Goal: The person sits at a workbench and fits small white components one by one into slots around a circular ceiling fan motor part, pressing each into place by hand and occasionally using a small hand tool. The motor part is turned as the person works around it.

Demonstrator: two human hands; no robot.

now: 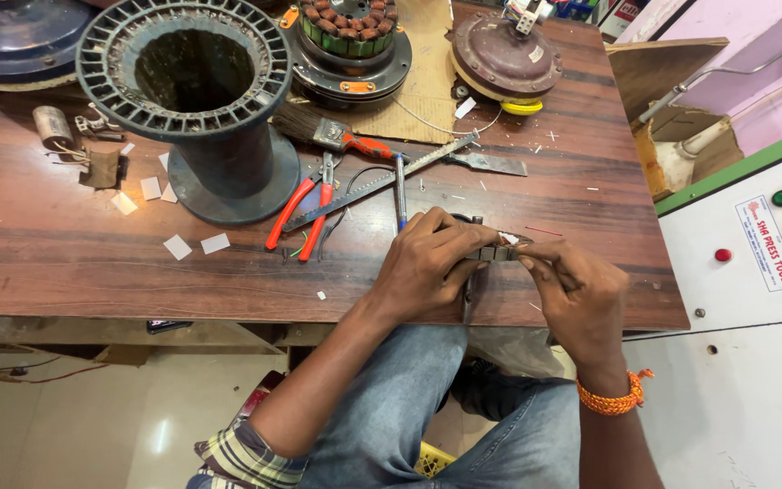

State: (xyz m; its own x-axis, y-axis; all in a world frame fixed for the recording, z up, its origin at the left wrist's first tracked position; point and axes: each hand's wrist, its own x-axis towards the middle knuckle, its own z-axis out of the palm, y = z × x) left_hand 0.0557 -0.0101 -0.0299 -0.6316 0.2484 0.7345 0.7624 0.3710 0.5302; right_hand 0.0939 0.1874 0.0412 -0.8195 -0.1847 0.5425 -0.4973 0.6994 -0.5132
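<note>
The small metal part (491, 254) is sitting at the near edge of the wooden table (65, 244), and both hands are working on it: the left hand (427, 267) is gripping it with closed fingers while the right hand (576, 294) is pinching a white slip (508, 239) into its end. More slips (loose white ones) (176, 246) are lying unused by the black spool (194, 100), so I judge the work only partly done

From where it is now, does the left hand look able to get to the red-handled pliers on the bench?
Probably yes. The left hand is busy on a small metal part together with the right hand, but the pliers lie close by to its left with only bare table between.
</note>
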